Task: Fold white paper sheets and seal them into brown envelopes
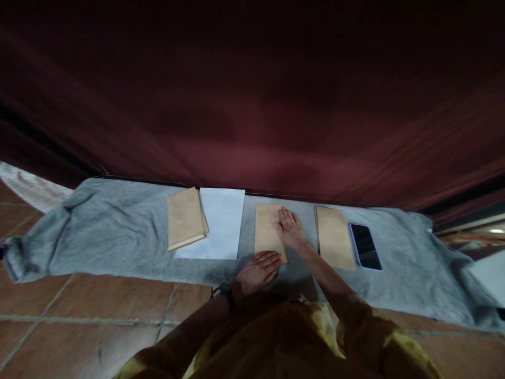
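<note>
A brown envelope [266, 229] lies in the middle of a grey cloth [118, 231] spread on the floor. My right hand [291, 229] rests flat on the envelope's right edge, fingers stretched out. My left hand [258, 271] lies flat at the envelope's near corner, fingers apart, with a dark band on the wrist. Neither hand holds anything.
A stack of brown envelopes [185, 218] lies to the left, partly over a white sheet [219, 223]. Another brown envelope [335, 237] and a dark phone [365, 246] lie to the right. A dark red curtain [252, 105] hangs behind. Reddish floor tiles [79, 316] lie in front.
</note>
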`<act>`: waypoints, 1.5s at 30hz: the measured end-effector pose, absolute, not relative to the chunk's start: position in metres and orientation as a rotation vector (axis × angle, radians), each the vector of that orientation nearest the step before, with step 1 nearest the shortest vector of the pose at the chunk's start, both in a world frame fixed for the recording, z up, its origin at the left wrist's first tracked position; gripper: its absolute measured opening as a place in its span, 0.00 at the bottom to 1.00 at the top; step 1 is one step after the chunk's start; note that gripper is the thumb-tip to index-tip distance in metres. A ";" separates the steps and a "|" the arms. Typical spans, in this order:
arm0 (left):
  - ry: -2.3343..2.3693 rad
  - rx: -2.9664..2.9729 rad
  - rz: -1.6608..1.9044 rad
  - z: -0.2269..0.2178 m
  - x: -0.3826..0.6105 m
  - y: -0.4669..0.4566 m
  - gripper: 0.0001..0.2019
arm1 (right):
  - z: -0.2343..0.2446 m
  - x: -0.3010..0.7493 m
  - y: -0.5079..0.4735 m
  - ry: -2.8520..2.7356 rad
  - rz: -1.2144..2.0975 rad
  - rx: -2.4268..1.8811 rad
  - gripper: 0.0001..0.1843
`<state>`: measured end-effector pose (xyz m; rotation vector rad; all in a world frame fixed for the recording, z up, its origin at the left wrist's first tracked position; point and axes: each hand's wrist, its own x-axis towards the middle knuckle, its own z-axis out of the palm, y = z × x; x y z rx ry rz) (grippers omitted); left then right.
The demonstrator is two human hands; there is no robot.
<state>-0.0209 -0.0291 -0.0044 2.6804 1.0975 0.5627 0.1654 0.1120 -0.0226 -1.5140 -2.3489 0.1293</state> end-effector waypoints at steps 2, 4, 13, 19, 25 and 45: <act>1.105 2.677 0.563 -0.004 -0.020 -0.030 0.19 | -0.024 0.168 0.104 -2.364 0.147 -1.475 0.31; 1.118 2.666 0.560 -0.004 -0.020 -0.030 0.19 | -0.025 0.173 0.093 -2.381 0.166 -1.420 0.30; 1.112 2.676 0.540 -0.007 -0.020 -0.030 0.19 | -0.019 0.182 0.081 -2.599 0.118 -1.201 0.30; 1.043 2.658 0.651 -0.004 -0.021 -0.028 0.20 | -0.017 0.154 0.130 -2.601 0.031 -1.309 0.32; 1.021 2.623 0.717 -0.005 -0.021 -0.026 0.20 | -0.019 0.143 0.141 -2.534 0.033 -1.438 0.33; 1.040 2.573 0.760 -0.002 -0.022 -0.028 0.13 | -0.011 0.169 0.044 -2.638 0.462 -0.980 0.27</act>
